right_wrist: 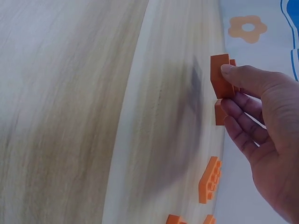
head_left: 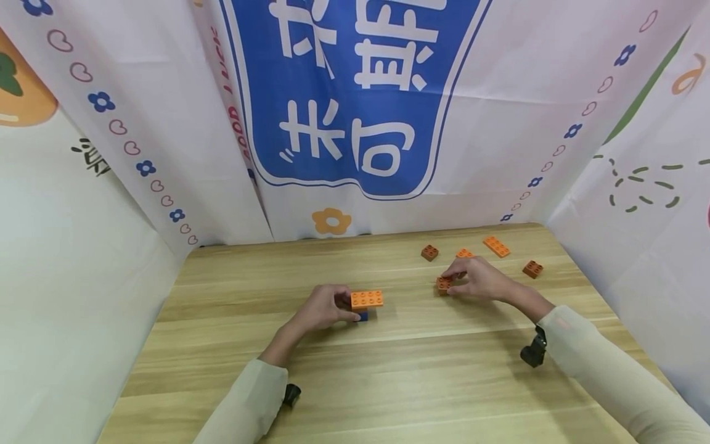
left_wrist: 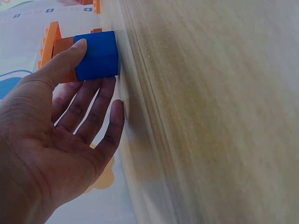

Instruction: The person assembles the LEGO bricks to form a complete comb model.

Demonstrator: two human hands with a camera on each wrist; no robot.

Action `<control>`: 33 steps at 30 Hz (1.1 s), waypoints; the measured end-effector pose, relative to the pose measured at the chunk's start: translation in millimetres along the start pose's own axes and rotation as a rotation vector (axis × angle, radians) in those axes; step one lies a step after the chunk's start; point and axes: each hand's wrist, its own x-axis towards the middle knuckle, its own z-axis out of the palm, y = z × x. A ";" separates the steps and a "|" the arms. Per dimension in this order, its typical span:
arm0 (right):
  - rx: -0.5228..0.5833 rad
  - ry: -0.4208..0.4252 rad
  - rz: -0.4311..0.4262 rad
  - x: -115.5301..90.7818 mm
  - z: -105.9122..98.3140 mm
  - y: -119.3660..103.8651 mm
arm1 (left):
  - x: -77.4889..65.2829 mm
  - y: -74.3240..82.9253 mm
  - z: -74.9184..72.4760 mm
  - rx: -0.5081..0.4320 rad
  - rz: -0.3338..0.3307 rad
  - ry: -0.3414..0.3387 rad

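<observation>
My left hand [head_left: 322, 306] grips a small stack near the middle of the table [head_left: 333, 376]. At its bottom is a blue brick [left_wrist: 96, 55], with a brown brick [left_wrist: 64, 44] above it and a long orange studded brick [head_left: 367, 299] on top, jutting out to the right. The left thumb lies across the near side of the stack; the other fingers reach behind and under it. To the right, my right hand [head_left: 482, 279] pinches a brown square brick [right_wrist: 220, 81] between thumb and fingers, close over the tabletop.
Behind the right hand lie a brown brick [head_left: 429, 253], a partly hidden orange brick [head_left: 465, 253] and a long orange brick [head_left: 496, 246]. Another brown brick [head_left: 533, 269] sits farther right. Printed cloth [head_left: 477, 203] rises along the table's back and sides.
</observation>
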 end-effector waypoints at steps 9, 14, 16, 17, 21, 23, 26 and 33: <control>0.029 -0.009 -0.025 3.1 -2.9 -12.3 | -0.8 0.2 1.0 0.007 -0.004 0.000; 0.031 0.001 -0.060 5.2 -4.6 -20.7 | -1.3 1.3 0.9 0.002 -0.006 0.003; 0.031 0.006 -0.077 6.3 -5.1 -24.3 | -1.6 1.5 0.8 0.002 -0.007 0.004; 0.030 0.006 -0.086 6.8 -5.5 -26.0 | -1.7 1.5 0.8 0.002 -0.007 0.004; 0.039 -0.002 -0.100 9.1 -6.6 -33.8 | -2.1 1.5 0.8 0.003 -0.004 0.005; 0.044 -0.010 -0.103 10.2 -7.1 -37.7 | -2.1 1.7 0.8 0.001 -0.004 0.006; 0.049 -0.018 -0.113 12.0 -7.6 -42.9 | -2.1 1.6 0.7 -0.004 -0.004 0.006; 0.033 -0.013 -0.153 15.7 -6.7 -50.3 | -2.0 0.4 0.8 -0.004 0.004 0.007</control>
